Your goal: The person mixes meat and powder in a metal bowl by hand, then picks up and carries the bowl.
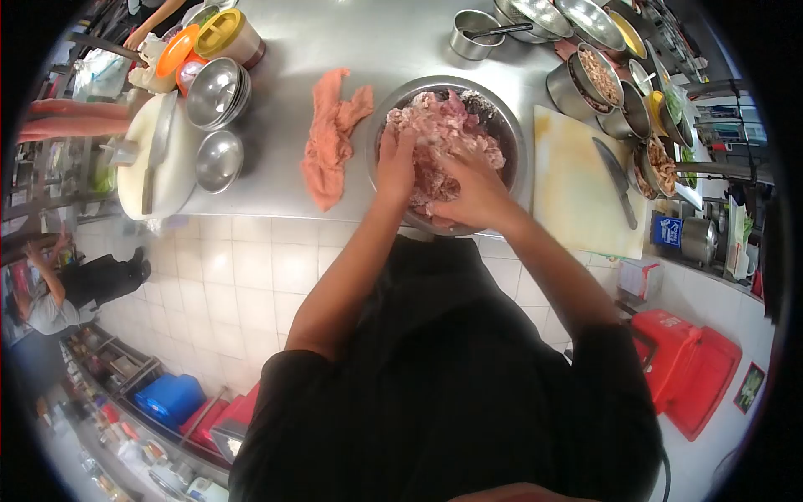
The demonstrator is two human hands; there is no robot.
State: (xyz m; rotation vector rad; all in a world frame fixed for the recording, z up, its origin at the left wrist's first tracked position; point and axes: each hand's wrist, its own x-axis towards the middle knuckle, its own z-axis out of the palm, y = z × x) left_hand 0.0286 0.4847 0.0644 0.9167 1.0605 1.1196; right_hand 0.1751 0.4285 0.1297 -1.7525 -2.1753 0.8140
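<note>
A wide metal bowl (375,186) on the steel table holds a mound of pink minced meat (439,113). My left hand (396,163) is in the bowl, its fingers closed against the left side of the meat. On the right side my right hand (475,191) grips the same mound, with fingers sunk into it and the thumb lower down near the bowl's front. Both hands' fingertips are partly hidden in the meat. An orange cloth (330,142) lies crumpled left of the bowl. To the right is a cutting board (577,184) with a dark-bladed knife (616,180) on it.
Stacked metal bowls (216,94), a single bowl (219,161) and a round white board (171,188) with a cleaver (161,134) stand left. Pots (573,88) of chopped food crowd the right back. A small pot (475,38) sits behind. Another person's arm (79,119) reaches in from the left.
</note>
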